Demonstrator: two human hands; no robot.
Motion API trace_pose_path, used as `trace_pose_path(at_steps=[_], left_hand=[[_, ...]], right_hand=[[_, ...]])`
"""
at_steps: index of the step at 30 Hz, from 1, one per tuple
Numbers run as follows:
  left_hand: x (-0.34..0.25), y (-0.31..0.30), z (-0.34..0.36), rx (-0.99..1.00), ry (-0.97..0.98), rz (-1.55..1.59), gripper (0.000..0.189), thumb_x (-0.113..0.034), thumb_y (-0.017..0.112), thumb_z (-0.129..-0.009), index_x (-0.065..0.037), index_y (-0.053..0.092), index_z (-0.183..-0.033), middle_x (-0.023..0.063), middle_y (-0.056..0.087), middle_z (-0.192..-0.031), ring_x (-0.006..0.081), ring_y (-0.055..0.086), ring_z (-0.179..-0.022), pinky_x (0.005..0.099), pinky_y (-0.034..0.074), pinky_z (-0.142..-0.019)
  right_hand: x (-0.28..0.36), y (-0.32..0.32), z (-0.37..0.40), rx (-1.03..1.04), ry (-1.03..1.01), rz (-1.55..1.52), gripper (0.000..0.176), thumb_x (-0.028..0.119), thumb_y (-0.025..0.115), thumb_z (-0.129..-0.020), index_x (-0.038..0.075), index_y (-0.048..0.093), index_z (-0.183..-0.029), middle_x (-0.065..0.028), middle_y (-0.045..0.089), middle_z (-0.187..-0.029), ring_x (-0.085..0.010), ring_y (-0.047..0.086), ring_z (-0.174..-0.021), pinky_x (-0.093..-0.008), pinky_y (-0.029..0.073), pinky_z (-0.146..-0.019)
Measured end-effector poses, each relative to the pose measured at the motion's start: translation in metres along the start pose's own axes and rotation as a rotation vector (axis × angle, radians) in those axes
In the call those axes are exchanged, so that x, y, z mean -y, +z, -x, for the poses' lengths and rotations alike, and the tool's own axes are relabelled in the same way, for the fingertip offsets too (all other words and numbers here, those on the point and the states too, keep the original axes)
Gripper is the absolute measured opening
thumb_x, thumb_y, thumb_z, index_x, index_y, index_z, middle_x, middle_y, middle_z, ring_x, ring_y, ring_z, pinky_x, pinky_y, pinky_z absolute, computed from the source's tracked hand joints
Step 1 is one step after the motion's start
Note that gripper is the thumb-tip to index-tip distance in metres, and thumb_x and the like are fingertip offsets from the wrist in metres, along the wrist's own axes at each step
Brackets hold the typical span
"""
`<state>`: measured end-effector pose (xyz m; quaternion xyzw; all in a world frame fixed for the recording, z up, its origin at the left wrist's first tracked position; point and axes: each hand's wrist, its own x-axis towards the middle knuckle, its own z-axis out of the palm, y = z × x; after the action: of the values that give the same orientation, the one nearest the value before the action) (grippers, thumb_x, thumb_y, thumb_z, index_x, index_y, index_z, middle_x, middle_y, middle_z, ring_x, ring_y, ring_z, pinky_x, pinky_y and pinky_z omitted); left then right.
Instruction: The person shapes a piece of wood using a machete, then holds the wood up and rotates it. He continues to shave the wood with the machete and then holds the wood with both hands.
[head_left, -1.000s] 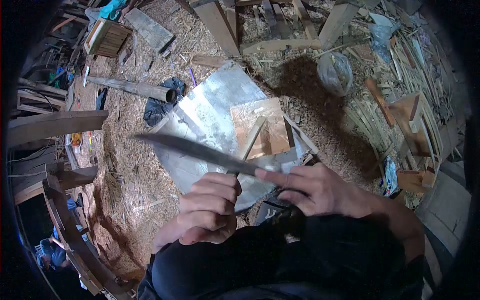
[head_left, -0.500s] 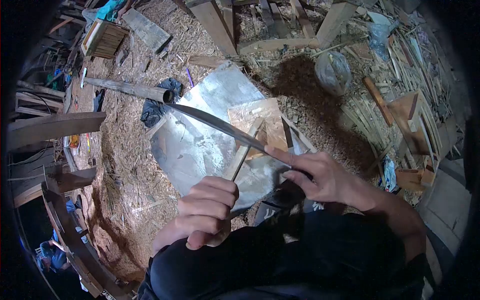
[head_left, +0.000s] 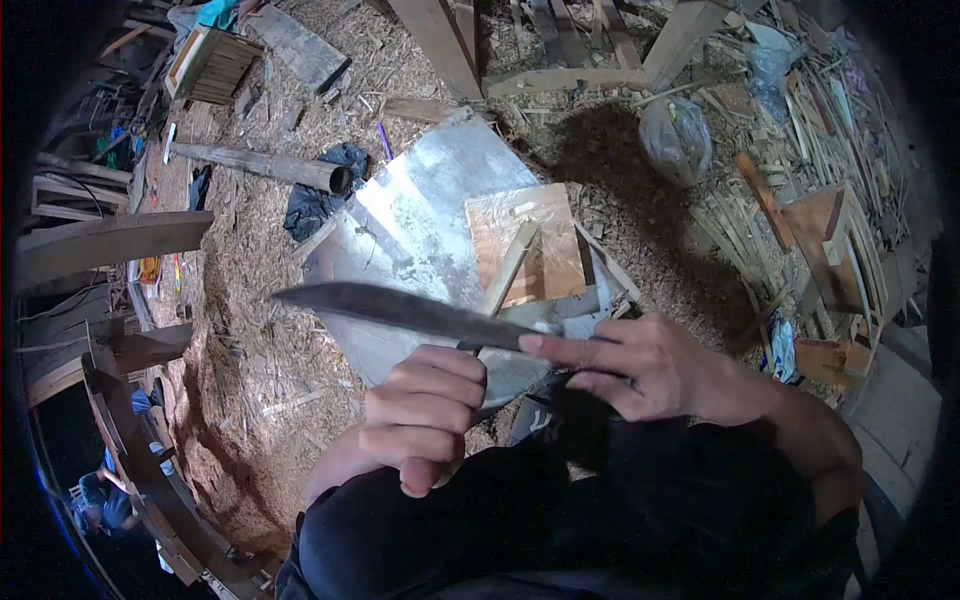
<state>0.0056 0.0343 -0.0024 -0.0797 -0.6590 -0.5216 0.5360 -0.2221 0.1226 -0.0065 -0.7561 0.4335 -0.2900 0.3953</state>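
Note:
A long dark blade (head_left: 400,310) lies nearly level across the view, its pointed tip to the left. My right hand (head_left: 650,370) is closed round its handle end, with a finger laid along the blade. Just below the blade, my left hand (head_left: 425,405) makes a fist round a thin metal rod, most of which is hidden by the hand and the blade. Beyond them, a square wooden board (head_left: 550,270) with a wood strip (head_left: 512,265) on it rests on a grey sheet (head_left: 430,180).
Wood shavings (head_left: 260,350) cover the ground. A round log (head_left: 260,167) lies at the upper left, near black plastic. A clear plastic bag (head_left: 677,145) and wood scraps are at the right. Curved timbers (head_left: 130,240) stand at the left, with a person (head_left: 105,500) beyond.
The blade has come closer to my body and turned more level, now covering the rod that showed beyond my left fist. My right hand has shifted slightly down and right.

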Motion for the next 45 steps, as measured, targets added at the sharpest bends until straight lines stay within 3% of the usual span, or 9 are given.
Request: trace_pose_path(at_steps=[3,6,18,23,35,37,38,42,45], left_hand=[[0.002,0.003,0.000,-0.020,0.042,-0.010,0.068,-0.040,0.035,-0.113,-0.015,0.023,-0.051,-0.0051,0.023,-0.046,0.0120,0.025,-0.033,0.0296,0.020,-0.036],[-0.001,0.009,-0.004,-0.044,0.031,-0.023,0.067,-0.037,0.035,-0.113,-0.013,0.024,-0.051,-0.0049,0.024,-0.047,0.0120,0.025,-0.034,0.0290,0.020,-0.036],[0.002,0.001,-0.004,0.113,0.032,-0.027,0.069,-0.040,0.039,-0.112,-0.011,0.027,-0.050,-0.0036,0.024,-0.048,0.0137,0.028,-0.035,0.0287,0.020,-0.037],[0.004,-0.001,-0.006,0.125,0.031,0.016,0.069,-0.041,0.042,-0.111,-0.012,0.028,-0.051,-0.0037,0.025,-0.049,0.0138,0.030,-0.035,0.0288,0.021,-0.037],[0.002,-0.007,-0.006,0.214,0.016,0.019,0.068,-0.039,0.043,-0.112,-0.013,0.028,-0.051,-0.0032,0.028,-0.048,0.0140,0.033,-0.036,0.0297,0.023,-0.037],[0.003,-0.001,-0.006,0.069,0.044,0.014,0.068,-0.038,0.043,-0.112,-0.013,0.027,-0.050,-0.0031,0.028,-0.048,0.0136,0.032,-0.036,0.0296,0.023,-0.037],[0.003,-0.003,-0.005,0.073,0.037,0.019,0.068,-0.038,0.043,-0.112,-0.013,0.027,-0.050,-0.0031,0.028,-0.048,0.0136,0.032,-0.036,0.0296,0.023,-0.037],[0.002,-0.006,-0.004,0.126,0.035,0.026,0.068,-0.038,0.045,-0.111,-0.012,0.029,-0.050,-0.0027,0.027,-0.049,0.0138,0.031,-0.035,0.0296,0.023,-0.038],[0.004,-0.009,-0.009,0.158,0.020,0.044,0.068,-0.038,0.047,-0.111,-0.011,0.031,-0.050,-0.0021,0.028,-0.049,0.0146,0.033,-0.036,0.0299,0.024,-0.038]], right_hand=[[-0.009,0.005,0.001,-0.094,-0.041,0.061,0.057,0.033,0.062,-0.101,0.034,0.045,-0.155,-0.0074,0.060,-0.067,-0.0219,0.061,-0.051,-0.0379,0.058,-0.052],[0.005,0.003,0.002,-0.046,-0.049,-0.082,0.055,0.021,0.068,-0.097,0.019,0.055,-0.150,-0.0075,0.056,-0.066,-0.0222,0.059,-0.053,-0.0374,0.054,-0.054],[-0.023,-0.002,0.002,-0.066,0.098,-0.057,0.050,0.021,0.061,-0.102,0.009,0.052,-0.149,-0.0164,0.074,-0.087,-0.0238,0.069,-0.060,-0.0383,0.061,-0.056],[-0.025,0.016,0.007,-0.117,-0.107,-0.055,0.050,0.024,0.059,-0.103,0.011,0.050,-0.151,-0.0141,0.077,-0.094,-0.0216,0.069,-0.058,-0.0378,0.060,-0.052],[-0.029,-0.002,0.005,-0.032,0.162,0.071,0.052,0.020,0.061,-0.101,0.011,0.050,-0.151,-0.0163,0.076,-0.095,-0.0226,0.072,-0.064,-0.0373,0.064,-0.061],[-0.020,-0.007,0.003,0.054,0.202,0.016,0.050,0.020,0.061,-0.102,0.012,0.051,-0.151,-0.0164,0.076,-0.094,-0.0249,0.074,-0.069,-0.0384,0.064,-0.064],[-0.034,0.015,0.011,-0.097,-0.028,0.009,0.050,0.024,0.059,-0.103,0.014,0.051,-0.151,-0.0169,0.076,-0.092,-0.0246,0.073,-0.064,-0.0385,0.063,-0.060],[-0.044,0.010,0.008,-0.108,0.215,0.062,0.053,0.018,0.064,-0.099,0.014,0.051,-0.150,-0.0195,0.075,-0.106,-0.0238,0.073,-0.065,-0.0380,0.064,-0.063],[-0.038,0.013,0.017,-0.089,0.115,-0.030,0.051,0.018,0.061,-0.101,0.014,0.051,-0.151,-0.0200,0.075,-0.103,-0.0245,0.073,-0.065,-0.0390,0.064,-0.064]])
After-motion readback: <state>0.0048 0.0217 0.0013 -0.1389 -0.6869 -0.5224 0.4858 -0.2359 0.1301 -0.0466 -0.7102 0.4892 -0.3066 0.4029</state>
